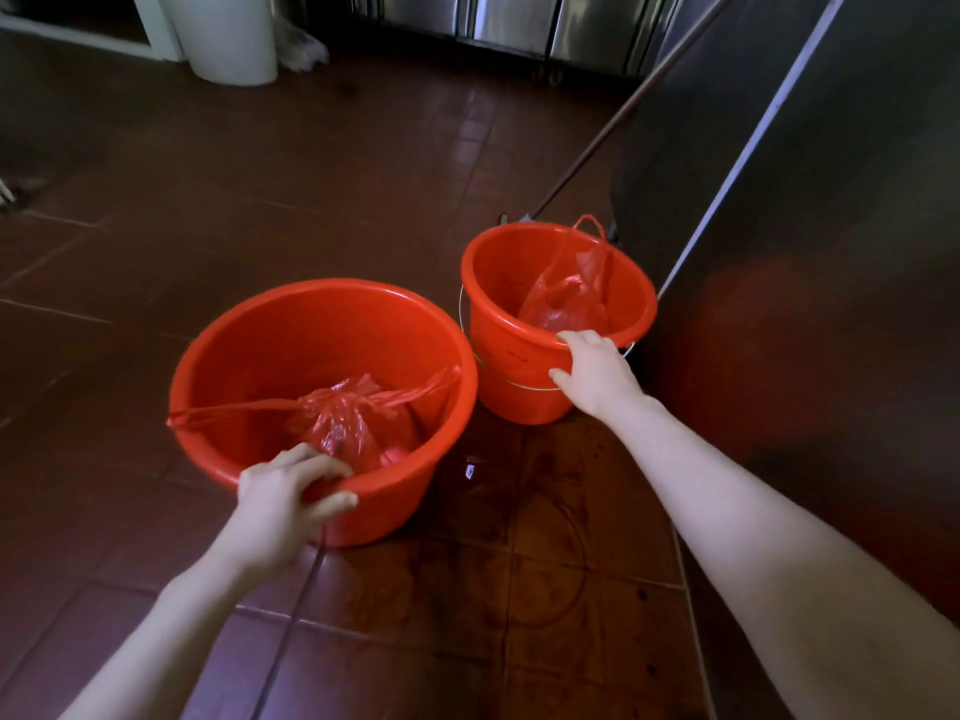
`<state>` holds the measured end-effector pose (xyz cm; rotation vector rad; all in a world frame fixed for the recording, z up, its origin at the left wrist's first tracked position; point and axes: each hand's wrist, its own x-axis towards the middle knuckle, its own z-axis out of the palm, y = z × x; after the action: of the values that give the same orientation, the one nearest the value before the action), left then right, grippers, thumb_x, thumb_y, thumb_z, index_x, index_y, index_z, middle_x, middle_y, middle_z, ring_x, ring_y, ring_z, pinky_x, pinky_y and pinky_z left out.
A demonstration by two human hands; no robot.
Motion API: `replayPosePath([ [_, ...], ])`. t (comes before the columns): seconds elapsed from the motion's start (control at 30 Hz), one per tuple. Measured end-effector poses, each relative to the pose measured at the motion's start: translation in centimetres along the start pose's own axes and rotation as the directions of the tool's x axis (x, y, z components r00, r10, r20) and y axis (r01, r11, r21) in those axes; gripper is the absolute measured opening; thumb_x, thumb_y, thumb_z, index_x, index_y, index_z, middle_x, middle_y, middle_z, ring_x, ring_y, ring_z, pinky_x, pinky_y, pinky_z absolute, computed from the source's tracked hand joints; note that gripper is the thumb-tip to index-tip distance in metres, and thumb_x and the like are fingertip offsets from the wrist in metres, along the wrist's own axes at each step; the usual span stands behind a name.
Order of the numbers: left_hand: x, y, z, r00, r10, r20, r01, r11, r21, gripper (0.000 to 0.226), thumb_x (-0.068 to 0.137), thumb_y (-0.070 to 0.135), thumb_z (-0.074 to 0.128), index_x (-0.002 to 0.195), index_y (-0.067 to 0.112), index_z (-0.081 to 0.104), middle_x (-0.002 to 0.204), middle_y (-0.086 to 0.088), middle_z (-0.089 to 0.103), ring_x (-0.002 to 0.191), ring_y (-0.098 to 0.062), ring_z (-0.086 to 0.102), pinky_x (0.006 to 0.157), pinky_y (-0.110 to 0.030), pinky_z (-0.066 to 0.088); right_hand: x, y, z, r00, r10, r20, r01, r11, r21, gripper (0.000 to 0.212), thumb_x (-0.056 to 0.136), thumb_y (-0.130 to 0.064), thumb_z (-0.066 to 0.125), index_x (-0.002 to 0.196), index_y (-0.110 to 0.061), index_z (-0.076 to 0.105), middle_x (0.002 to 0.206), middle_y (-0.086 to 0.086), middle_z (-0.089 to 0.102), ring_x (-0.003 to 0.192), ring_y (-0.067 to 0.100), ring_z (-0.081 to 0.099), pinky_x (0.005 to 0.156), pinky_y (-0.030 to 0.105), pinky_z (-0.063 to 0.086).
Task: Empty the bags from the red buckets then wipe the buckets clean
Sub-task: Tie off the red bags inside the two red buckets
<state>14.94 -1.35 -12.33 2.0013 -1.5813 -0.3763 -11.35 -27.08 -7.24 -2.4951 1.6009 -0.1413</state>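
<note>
Two red buckets stand on the brown tiled floor. The large red bucket is on the left, and a tied red plastic bag lies inside it with its handles stretched to the rim. My left hand grips this bucket's near rim, fingers inside and thumb outside. The smaller red bucket, with a wire handle, stands to the right and holds a looser red bag. My right hand grips its near rim.
A tall stainless steel cabinet stands close on the right. A mop handle leans behind the smaller bucket. A white bin stands at the back left. Wet floor tiles lie in front of the buckets.
</note>
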Motion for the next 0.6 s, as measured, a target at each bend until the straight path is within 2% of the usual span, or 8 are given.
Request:
replayPosePath([
  [0.1, 3.3, -0.4, 1.0, 0.997, -0.068, -0.04, 0.068, 0.998, -0.002, 0.024, 0.076, 0.033, 0.082, 0.096, 0.021, 0.076, 0.093, 0.001, 0.065, 0.097, -0.023, 0.063, 0.086, -0.042, 0.045, 2.6, -0.5, 0.5, 0.999, 0.023, 0.041, -0.019, 0.997, -0.081, 0.059, 0.093, -0.035, 0.059, 0.145, -0.017, 0.038, 0.14, 0.012, 0.047, 0.127, 0.034, 0.044, 0.108, 0.046, 0.038],
  [0.23, 6.5, -1.4, 1.6, 0.99, -0.13, -0.049, 0.131, 0.991, 0.019, 0.026, 0.081, 0.039, 0.076, 0.102, 0.025, 0.072, 0.095, 0.005, 0.059, 0.105, -0.019, 0.056, 0.081, -0.033, 0.03, 5.4, -0.8, 1.8, 0.992, 0.056, 0.11, -0.034, 0.981, -0.192, 0.061, 0.093, -0.037, 0.058, 0.147, -0.02, 0.035, 0.141, 0.012, 0.046, 0.129, 0.034, 0.043, 0.108, 0.045, 0.036],
  [0.33, 7.9, -2.2, 1.5, 0.987, -0.155, -0.047, 0.156, 0.988, 0.019, 0.024, 0.082, 0.04, 0.074, 0.103, 0.028, 0.07, 0.094, 0.008, 0.056, 0.106, -0.016, 0.053, 0.079, -0.031, 0.024, 6.7, -0.5, 2.9, 0.995, 0.05, 0.089, -0.027, 0.97, -0.24, 0.058, 0.095, -0.029, 0.055, 0.148, -0.022, 0.033, 0.142, 0.012, 0.043, 0.128, 0.034, 0.042, 0.109, 0.045, 0.035],
  [0.4, 8.5, -2.5, 1.4, 0.987, -0.154, -0.046, 0.155, 0.988, 0.025, 0.024, 0.082, 0.041, 0.073, 0.102, 0.028, 0.069, 0.092, 0.009, 0.054, 0.104, -0.017, 0.052, 0.079, -0.032, 0.024, 7.1, 0.1, 3.2, 0.998, 0.011, 0.064, 0.008, 0.959, -0.285, 0.051, 0.097, -0.025, 0.052, 0.145, -0.023, 0.039, 0.139, 0.012, 0.044, 0.126, 0.033, 0.041, 0.108, 0.044, 0.037],
  [0.5, 9.1, -2.7, 1.4, 0.986, -0.16, -0.049, 0.162, 0.986, 0.044, 0.025, 0.082, 0.042, 0.073, 0.102, 0.027, 0.069, 0.091, 0.009, 0.053, 0.103, -0.019, 0.053, 0.08, -0.033, 0.026, 6.9, 0.8, 3.7, 0.997, -0.043, 0.071, 0.06, 0.964, -0.259, 0.04, 0.098, -0.021, 0.05, 0.138, -0.022, 0.049, 0.132, 0.012, 0.047, 0.12, 0.031, 0.041, 0.104, 0.043, 0.04],
  [0.6, 9.8, -2.9, 1.5, 0.984, -0.173, -0.038, 0.175, 0.983, 0.051, 0.027, 0.082, 0.043, 0.072, 0.104, 0.028, 0.069, 0.096, 0.006, 0.057, 0.11, -0.022, 0.053, 0.081, -0.033, 0.025, 5.3, 1.2, 3.6, 0.988, -0.112, 0.109, 0.135, 0.964, -0.227, 0.039, 0.096, -0.023, 0.056, 0.135, -0.022, 0.052, 0.127, 0.012, 0.048, 0.116, 0.03, 0.042, 0.101, 0.04, 0.04],
])
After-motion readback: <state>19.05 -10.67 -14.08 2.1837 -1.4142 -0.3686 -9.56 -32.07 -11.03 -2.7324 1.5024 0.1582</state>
